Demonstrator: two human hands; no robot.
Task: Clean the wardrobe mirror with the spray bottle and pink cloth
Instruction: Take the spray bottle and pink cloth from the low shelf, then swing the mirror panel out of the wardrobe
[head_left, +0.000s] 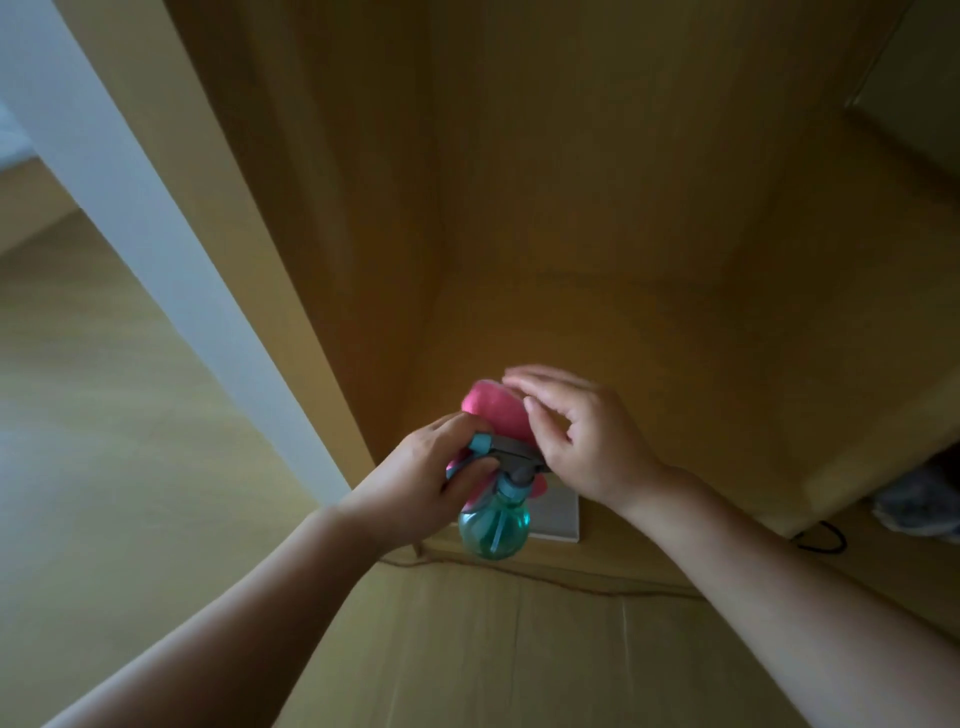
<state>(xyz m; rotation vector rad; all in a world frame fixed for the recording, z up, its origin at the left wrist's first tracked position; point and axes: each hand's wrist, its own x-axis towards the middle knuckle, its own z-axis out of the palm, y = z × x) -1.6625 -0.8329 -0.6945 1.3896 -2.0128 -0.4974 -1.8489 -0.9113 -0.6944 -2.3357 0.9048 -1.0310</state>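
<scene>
Two bare forearms, no sleeves, rings or watch: left hand (423, 475) entered from 7 o'clock, right hand (587, 441) from 4 o'clock.

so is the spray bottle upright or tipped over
Upright: the spray bottle hangs with its trigger head on top and round green body below, gripped at the head by the left hand.

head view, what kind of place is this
Probably a bedroom or similar room at home, right up against a wooden wardrobe. Pale wood floor, a white wall socket plate low down, and a black cable on the floor suggest a home.
</scene>
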